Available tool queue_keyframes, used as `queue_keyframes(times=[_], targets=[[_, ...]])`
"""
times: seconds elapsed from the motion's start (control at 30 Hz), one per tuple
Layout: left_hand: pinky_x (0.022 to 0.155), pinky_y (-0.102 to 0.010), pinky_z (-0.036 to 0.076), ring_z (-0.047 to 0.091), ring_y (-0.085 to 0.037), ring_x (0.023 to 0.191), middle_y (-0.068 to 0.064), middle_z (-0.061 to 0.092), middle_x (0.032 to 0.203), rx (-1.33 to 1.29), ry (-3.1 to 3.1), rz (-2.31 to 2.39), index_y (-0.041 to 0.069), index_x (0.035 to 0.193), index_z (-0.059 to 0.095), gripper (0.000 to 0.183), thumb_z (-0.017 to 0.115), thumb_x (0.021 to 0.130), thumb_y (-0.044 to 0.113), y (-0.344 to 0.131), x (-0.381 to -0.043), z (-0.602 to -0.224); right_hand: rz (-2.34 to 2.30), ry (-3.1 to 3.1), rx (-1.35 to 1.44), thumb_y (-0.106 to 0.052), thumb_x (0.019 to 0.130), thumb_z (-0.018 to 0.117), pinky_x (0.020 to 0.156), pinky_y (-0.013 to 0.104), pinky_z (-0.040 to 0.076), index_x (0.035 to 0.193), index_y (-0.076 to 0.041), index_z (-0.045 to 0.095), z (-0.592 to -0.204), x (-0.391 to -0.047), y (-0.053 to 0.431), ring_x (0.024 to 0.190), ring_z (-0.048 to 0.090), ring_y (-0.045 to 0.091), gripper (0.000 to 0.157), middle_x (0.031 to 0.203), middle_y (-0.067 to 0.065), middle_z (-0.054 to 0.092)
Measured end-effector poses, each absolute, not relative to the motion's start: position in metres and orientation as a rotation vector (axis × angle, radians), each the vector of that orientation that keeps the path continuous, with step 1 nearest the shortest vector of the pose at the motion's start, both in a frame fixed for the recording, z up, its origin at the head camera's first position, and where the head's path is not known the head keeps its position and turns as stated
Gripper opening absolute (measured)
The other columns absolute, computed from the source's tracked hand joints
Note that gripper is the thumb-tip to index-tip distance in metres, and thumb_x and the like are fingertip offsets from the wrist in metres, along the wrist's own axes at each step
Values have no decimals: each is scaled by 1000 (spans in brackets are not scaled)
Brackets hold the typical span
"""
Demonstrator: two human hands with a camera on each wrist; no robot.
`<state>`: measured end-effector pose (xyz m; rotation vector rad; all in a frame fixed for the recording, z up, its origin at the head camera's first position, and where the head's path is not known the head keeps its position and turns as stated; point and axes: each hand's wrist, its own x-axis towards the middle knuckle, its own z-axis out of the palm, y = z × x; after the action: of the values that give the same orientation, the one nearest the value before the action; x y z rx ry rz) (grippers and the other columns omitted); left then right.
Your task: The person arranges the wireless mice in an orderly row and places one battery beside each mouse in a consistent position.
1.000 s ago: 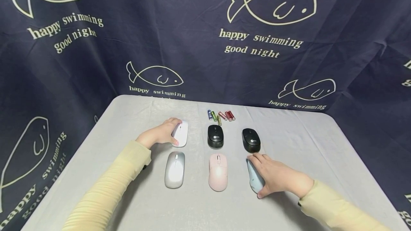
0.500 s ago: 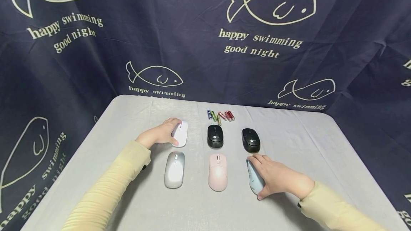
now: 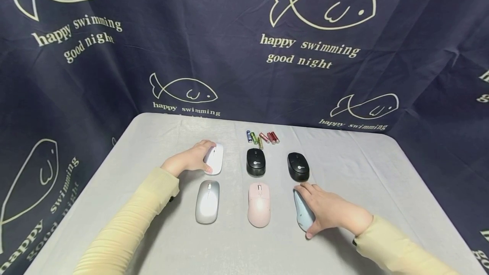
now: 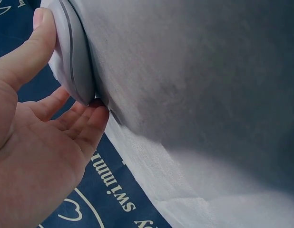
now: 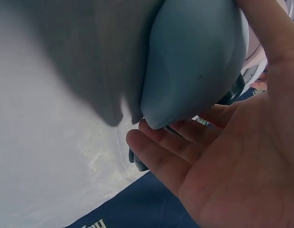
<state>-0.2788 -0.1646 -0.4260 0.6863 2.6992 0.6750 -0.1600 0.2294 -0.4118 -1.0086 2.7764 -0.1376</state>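
In the head view my left hand (image 3: 191, 157) holds a white computer mouse (image 3: 217, 159) at the back left of the group, thumb at its near end and fingers at its far end. The left wrist view shows that mouse (image 4: 73, 52) from the side, low on the cloth. At the front right my right hand (image 3: 329, 209) spans a light blue mouse (image 3: 303, 213) in the same way, partly covering it. Up close in the right wrist view, the blue mouse's (image 5: 194, 61) smooth curved side sits between thumb and fingers. Both mice rest on the table.
Between the hands are a silver mouse (image 3: 208, 203), a pink mouse (image 3: 259, 205) and two black mice, one in the middle (image 3: 256, 163) and one right (image 3: 298, 167). Several batteries (image 3: 264, 137) lie behind them on the white-covered table (image 3: 237, 249). A dark blue fish-print curtain (image 3: 237, 46) surrounds it.
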Motion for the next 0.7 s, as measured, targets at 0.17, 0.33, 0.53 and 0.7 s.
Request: queue_keyframes(times=[0.17,0.33,0.53,0.7], targets=[[114,-51,22,28,-41,135,-27,32,145,686,2696,677,-8,140,31,89,81,70,18,-165,-279,-426,-196,2730,-957,-57,47,85,75,46,55,133,4,39,-406,-165,229,107,52,32,114,129,18,46],[114,-51,22,28,-41,135,-27,32,145,682,2694,682,-8,140,31,89,81,70,18,-165,-279,-425,-223,2737,-990,-56,54,82,85,51,52,132,6,41,-398,-173,230,110,53,37,108,130,24,46],[115,-51,22,28,-40,136,-27,32,145,679,2694,674,-7,140,32,89,81,70,19,-166,-280,-426,-255,2780,-987,-50,60,82,93,54,47,132,7,42,-389,-188,228,117,50,42,100,132,28,44],[115,-51,22,28,-40,136,-27,32,145,679,2690,673,-7,140,31,89,80,70,19,-165,-280,-426,-285,2799,-998,-41,64,83,95,53,46,131,8,43,-388,-199,228,118,49,40,93,131,27,45]])
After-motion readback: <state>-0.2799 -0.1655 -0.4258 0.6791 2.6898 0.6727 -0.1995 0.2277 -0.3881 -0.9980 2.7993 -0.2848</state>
